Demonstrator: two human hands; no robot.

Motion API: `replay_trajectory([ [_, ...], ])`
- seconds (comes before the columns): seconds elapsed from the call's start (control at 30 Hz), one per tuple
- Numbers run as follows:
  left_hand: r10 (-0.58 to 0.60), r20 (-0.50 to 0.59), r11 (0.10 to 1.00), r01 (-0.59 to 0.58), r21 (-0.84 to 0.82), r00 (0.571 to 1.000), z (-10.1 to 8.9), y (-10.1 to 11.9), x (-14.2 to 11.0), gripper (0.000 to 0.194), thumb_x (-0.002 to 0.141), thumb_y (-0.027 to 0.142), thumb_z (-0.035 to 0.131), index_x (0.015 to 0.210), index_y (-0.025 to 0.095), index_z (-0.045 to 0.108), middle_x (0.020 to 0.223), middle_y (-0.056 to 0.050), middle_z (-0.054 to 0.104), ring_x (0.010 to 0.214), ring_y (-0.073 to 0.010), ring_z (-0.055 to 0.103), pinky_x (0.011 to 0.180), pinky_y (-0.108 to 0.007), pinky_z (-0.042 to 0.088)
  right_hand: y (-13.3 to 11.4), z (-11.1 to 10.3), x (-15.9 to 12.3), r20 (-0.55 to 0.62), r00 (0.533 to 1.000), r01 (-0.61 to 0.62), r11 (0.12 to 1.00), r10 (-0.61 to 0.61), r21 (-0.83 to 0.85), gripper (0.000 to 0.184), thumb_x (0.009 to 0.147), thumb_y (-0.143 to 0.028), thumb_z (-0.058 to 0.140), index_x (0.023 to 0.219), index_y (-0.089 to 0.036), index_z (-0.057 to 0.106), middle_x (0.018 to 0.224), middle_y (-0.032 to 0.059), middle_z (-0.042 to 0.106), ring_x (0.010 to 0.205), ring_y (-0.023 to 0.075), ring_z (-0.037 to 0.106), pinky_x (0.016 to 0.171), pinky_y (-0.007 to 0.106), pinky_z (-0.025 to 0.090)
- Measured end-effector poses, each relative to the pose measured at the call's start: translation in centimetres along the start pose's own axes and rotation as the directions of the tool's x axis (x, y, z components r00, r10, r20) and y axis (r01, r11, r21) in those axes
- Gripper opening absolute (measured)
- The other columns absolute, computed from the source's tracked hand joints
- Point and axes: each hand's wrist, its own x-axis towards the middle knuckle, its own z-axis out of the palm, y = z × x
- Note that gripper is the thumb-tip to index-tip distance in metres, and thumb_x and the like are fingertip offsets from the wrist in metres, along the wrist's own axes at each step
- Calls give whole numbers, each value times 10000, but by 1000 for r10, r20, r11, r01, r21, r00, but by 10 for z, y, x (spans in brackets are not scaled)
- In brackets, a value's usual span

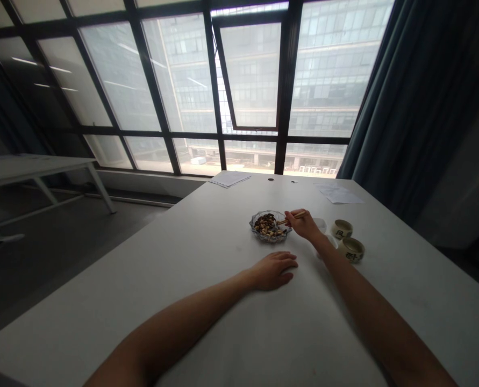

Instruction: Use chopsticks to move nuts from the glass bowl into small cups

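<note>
My right hand grips a pair of wooden chopsticks, their tips down in a clear glass dish with a wavy rim. Brown and pale nut-like or bean-like pieces lie mixed in the dish; their exact kind is too small to tell. My left hand rests flat on the white table, fingers stretched out, just in front of the dish and holding nothing. Beside my right wrist are two clear plastic containers, the rear container and the nearer container, partly hidden by my forearm.
Two cream ceramic cups with dark characters, a far cup and a near cup, stand right of my forearm. Papers lie at the far left edge of the table, and more sheets at the far right. Windows and a dark curtain stand behind.
</note>
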Motion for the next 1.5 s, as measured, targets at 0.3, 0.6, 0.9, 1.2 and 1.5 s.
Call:
replay_trajectory([
  [0.3,-5,5,1000,5,-4,1000,-3,2,-1,361,963,288,592,1316,221,625,1470,-96,578,1384,-266,519,1195,-395,378,-23,-10,8,-128,970,-177,960,208,217,428,849,-533,739,621,-174,688,656,106,750,598,256,766,557,289,644],
  [0.6,-16,11,1000,16,-11,1000,-3,2,0,374,959,284,604,1329,235,621,1475,-92,575,1393,-268,511,1196,-402,381,-109,-91,-6,-232,926,-243,941,298,235,259,908,-309,752,708,-149,710,752,119,772,618,224,773,607,280,672],
  [0.9,-16,19,1000,17,-10,1000,-3,2,0,372,962,267,605,1331,221,619,1469,-98,576,1394,-266,507,1205,-407,374,-143,-189,-49,-316,825,-461,881,469,105,226,943,-299,672,737,-215,708,809,114,780,690,234,783,725,341,675],
  [1.2,-25,22,1000,25,-7,999,-2,-2,-3,379,975,280,595,1351,237,608,1487,-84,563,1422,-264,478,1217,-411,359,-102,-207,-45,-213,756,-632,775,620,12,266,856,-172,724,610,-223,634,637,115,718,547,260,741,606,394,679],
  [1.5,-36,26,999,37,-11,999,-3,1,-2,371,971,279,600,1339,229,616,1478,-91,569,1422,-268,480,1215,-413,359,-89,-201,-40,-151,752,-647,762,641,14,247,689,-60,825,610,-187,629,617,140,698,511,281,722,456,350,628],
])
